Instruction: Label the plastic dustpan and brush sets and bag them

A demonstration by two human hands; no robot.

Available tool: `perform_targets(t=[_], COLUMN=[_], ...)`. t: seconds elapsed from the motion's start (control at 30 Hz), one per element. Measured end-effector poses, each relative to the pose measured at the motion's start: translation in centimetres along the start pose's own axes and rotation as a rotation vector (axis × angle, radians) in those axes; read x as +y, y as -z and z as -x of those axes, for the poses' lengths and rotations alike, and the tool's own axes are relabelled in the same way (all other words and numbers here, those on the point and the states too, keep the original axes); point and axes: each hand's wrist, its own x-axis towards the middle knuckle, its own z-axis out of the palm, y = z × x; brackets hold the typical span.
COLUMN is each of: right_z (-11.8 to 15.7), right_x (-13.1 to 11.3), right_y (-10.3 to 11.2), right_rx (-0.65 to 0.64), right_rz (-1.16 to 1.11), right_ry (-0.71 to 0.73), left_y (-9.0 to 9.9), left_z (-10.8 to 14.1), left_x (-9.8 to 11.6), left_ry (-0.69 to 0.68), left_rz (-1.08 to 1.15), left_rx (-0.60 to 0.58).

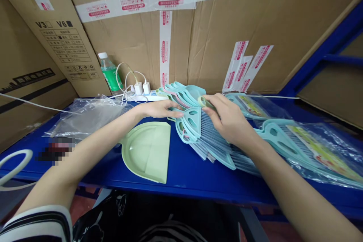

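Several light-blue hand brushes [193,119] with grey bristles lie piled in front of me. My left hand [163,109] has its thumb and fingers closed about the handle side of one light-blue brush, partly hiding it. My right hand [227,115] grips a pale green handle [204,102] above the pile, seemingly that of a hand brush; its far part is covered by my hand. Left of the pile, a pale green dustpan [147,151] lies flat, its straight edge toward the brushes. Behind my hands, light-blue dustpans [195,91] are stacked, with a pink edge among them.
Bagged light-blue brush sets [286,145] lie at the right on the blue table [181,177]. Clear plastic bags [87,115] lie at the left. A power strip with white chargers [138,88] and a green-labelled bottle [110,72] stand against the cardboard [136,41].
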Motion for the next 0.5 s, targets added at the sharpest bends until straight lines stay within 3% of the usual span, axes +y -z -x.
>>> perform_targets(t=[0.07,0.13,0.27,0.4,0.5], right_z=[0.0,0.0,0.0,0.0,0.0], right_x=[-0.1,-0.1,0.1,-0.1,-0.5], right_y=[0.1,0.1,0.3,1.3,2.3], right_rx=[-0.011,-0.025,0.028,0.100,0.155], right_rz=[-0.001,0.000,0.023,0.064,0.107], right_ry=[0.003,-0.003,-0.031,-0.018,0.007], left_y=[0.1,0.2,0.4,0.8,0.0], left_z=[0.0,0.0,0.3,1.0,1.3], left_x=[0.1,0.1,0.4,1.4,2.5], left_ry=[-0.061,-0.087,-0.077,-0.012,-0.023], left_rz=[-0.056,-0.131,-0.243,-0.272,-0.307], left_rx=[-0.094,-0.109,0.007,0.061,0.075])
